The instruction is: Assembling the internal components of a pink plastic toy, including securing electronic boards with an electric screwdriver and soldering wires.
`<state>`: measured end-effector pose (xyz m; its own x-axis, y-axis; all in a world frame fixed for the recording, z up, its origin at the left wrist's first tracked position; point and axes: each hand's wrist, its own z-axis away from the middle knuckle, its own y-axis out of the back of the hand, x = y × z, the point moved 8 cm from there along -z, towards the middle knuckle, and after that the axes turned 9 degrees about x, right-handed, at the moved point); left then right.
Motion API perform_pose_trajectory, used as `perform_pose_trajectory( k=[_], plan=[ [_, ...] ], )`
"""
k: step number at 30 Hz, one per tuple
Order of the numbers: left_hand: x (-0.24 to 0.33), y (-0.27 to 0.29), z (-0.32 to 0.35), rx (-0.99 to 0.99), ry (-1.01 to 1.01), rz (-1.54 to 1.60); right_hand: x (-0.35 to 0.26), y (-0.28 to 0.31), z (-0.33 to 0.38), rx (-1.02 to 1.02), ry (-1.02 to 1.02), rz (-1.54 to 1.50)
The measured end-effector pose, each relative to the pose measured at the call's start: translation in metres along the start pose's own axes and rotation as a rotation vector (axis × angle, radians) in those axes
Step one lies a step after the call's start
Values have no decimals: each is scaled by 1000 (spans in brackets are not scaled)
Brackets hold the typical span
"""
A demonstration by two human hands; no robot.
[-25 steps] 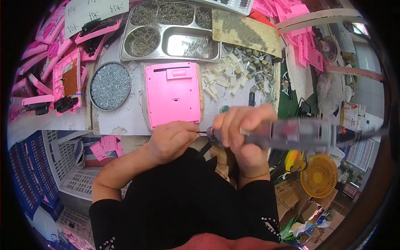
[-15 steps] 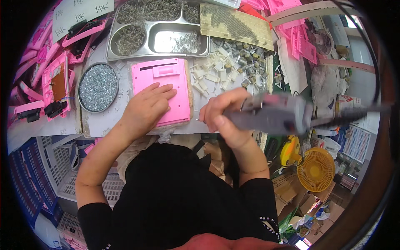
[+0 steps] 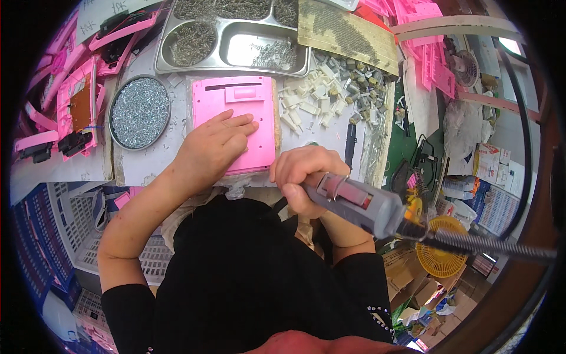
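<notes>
The right hand point(image 3: 306, 177) is wrapped tight around a grey electric screwdriver point(image 3: 354, 203) at the near edge of the surface point(image 3: 147, 159); the left hand point(image 3: 215, 144) lies flat and open on the pink plastic panel point(image 3: 236, 121). The panel may slide if that hand lifts — the bit tip is hidden, so its aim is unclear.

left hand point(image 3: 215, 144) flat on pink panel point(image 3: 236, 121) | right hand point(image 3: 303, 177) gripping grey power screwdriver point(image 3: 354, 203) at panel's near edge | round screw tin point(image 3: 140, 112) left of panel

pink panel point(image 3: 236, 121), grey driver point(image 3: 354, 203), seemingly silver screws point(image 3: 140, 112)
</notes>
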<state>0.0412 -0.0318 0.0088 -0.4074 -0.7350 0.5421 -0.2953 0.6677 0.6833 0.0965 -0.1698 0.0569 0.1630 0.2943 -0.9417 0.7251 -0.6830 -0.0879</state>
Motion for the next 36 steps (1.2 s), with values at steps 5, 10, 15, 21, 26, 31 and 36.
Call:
perform_pose_trajectory(
  k=[5,10,15,21,26,31,36],
  plan=[
    [1,0,3,9,-26,-13,0,-7,-8,-39,54,-10],
    [0,0,5,13,-20,-29,-7,-3,-30,-113,5,-107],
    [-3,1,5,13,2,31,6,-13,-42,-37,27,-67],
    [-5,2,3,27,33,61,11,-21,-42,-79,107,21],
    [-4,2,4,13,23,27,1,-3,-69,-51,77,-137],
    [-4,1,5,2,30,64,28,0,-73,18,47,-47],
    [-9,0,4,10,51,70,26,-9,-84,-65,79,7]
  ],
)
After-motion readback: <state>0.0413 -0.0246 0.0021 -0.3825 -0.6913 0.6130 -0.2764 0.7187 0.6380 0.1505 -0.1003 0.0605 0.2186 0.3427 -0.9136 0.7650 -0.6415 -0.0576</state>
